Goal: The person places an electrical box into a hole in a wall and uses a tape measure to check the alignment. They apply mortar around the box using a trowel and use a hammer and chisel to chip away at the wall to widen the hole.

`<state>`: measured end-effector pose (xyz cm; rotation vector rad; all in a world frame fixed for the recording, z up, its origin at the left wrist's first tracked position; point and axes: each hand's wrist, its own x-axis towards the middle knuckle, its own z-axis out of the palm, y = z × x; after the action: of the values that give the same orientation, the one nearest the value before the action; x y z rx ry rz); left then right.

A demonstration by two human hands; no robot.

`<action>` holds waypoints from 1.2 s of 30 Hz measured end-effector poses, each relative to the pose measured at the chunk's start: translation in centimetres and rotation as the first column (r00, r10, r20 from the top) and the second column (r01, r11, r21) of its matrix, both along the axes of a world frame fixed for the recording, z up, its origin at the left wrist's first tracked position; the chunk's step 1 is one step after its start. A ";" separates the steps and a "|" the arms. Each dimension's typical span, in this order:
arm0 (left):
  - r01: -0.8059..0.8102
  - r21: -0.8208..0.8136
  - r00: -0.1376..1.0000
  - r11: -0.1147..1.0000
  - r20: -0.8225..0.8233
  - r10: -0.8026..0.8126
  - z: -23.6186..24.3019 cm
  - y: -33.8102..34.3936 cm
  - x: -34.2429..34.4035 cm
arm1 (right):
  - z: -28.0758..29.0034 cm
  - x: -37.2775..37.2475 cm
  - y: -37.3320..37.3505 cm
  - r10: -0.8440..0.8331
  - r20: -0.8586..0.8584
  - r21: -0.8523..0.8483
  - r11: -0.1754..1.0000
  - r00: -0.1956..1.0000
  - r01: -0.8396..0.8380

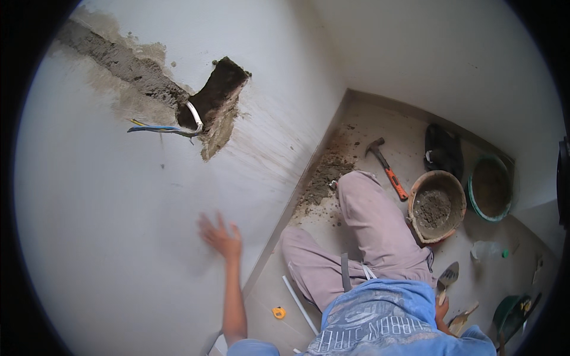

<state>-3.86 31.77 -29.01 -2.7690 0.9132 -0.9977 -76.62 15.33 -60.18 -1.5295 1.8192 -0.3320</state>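
My left hand (221, 236) is raised in front of the white wall (119, 225), fingers spread and slightly blurred, holding nothing. I cannot tell whether it touches the wall. Down at my right side, my right hand (441, 310) is closed round the wooden handle of a trowel (449, 275), its grey blade pointing away from me. Part of that hand is hidden by my shirt. Above my left hand, a rough hole (219, 86) is cut into the wall. A white conduit (195, 114) with blue, yellow and dark wires (161, 128) comes out of it. A mortar-filled channel (127, 62) runs up-left from the hole.
On the floor lie a hammer (389, 169), fallen mortar (329, 178), a tape measure (278, 312) and a white pipe (300, 304). To the right stand a bucket of mortar (437, 206), a green-rimmed bucket (490, 188), a dark bag-like item (443, 151) and a clear bottle (487, 250).
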 end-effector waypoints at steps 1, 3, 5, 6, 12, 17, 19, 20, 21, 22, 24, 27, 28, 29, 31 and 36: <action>0.052 -0.050 0.989 0.997 -0.137 -0.058 -3.5 0.6 -1.5 | -0.4 0.3 0.2 -0.016 -0.013 0.022 1.000 1.000 0.016; 0.159 -0.342 0.809 0.926 -0.493 -0.321 -9.5 -0.2 -7.3 | -0.7 0.1 1.1 -0.058 -0.069 0.066 0.996 0.996 0.063; 0.198 -0.310 0.596 0.930 -0.715 -0.366 -13.6 0.0 -14.4 | -0.9 -0.5 0.5 -0.013 -0.122 0.120 0.992 0.992 0.028; 0.300 -0.274 0.526 0.914 -0.752 -0.398 -15.3 0.8 -17.0 | -0.8 -0.6 -0.4 0.045 -0.139 0.126 0.992 0.989 -0.027; 0.139 -0.323 0.523 0.936 -0.778 -0.347 -14.1 2.9 -20.9 | 8.8 2.2 -6.5 0.344 -0.328 0.261 0.928 0.880 -0.265; -0.465 -0.231 0.535 0.855 -0.843 0.063 -18.8 9.7 -23.3 | 19.1 14.8 -16.5 0.463 0.188 -0.051 0.886 0.866 -0.462; -0.686 -0.325 0.373 0.651 -0.925 -0.069 -20.4 11.7 -24.8 | 24.7 22.9 -18.0 0.648 0.241 -0.272 0.760 0.722 -0.590; -0.674 -0.333 0.385 0.659 -0.920 -0.071 -19.6 11.3 -25.7 | 26.4 26.0 -18.3 0.730 0.228 -0.359 0.678 0.645 -0.641; -0.656 -0.345 0.402 0.671 -0.913 -0.077 -18.4 9.9 -26.4 | 27.2 28.7 -18.7 0.852 0.089 -0.463 0.494 0.516 -0.736; -0.645 -0.423 0.440 0.636 -0.886 -0.144 -17.7 8.4 -27.3 | 27.2 31.6 -18.4 0.876 0.049 -0.485 0.441 0.480 -0.755; -0.548 -0.567 0.482 0.615 -0.815 -0.321 -15.1 4.6 -28.4 | 25.4 36.2 -18.3 0.927 -0.150 -0.441 0.249 0.345 -0.862; -0.292 -0.411 0.433 0.863 -0.862 -0.264 -11.2 0.2 -30.6 | 22.8 41.6 -19.0 0.917 -0.366 -0.325 0.032 0.157 -0.945; -0.289 -0.464 0.447 0.837 -0.839 -0.310 -11.9 0.6 -30.9 | 22.8 43.3 -19.5 0.924 -0.351 -0.319 0.038 0.155 -0.947; -0.284 -0.513 0.459 0.810 -0.814 -0.355 -13.0 1.3 -31.2 | 22.7 44.8 -20.0 0.929 -0.335 -0.309 0.047 0.155 -0.950; -0.211 -0.566 0.478 0.797 -0.771 -0.421 -14.5 3.1 -30.9 | 22.6 47.0 -21.3 0.942 -0.315 -0.313 0.016 0.120 -0.950; -0.250 -0.529 0.517 0.811 -0.781 -0.351 -19.0 7.7 -29.2 | 21.5 48.5 -23.2 0.989 -0.106 -0.262 0.071 0.102 -0.962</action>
<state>-33.06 39.45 -48.04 -3.8776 0.8038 0.3706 -28.11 -7.86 -38.71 -2.5076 0.2213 0.0629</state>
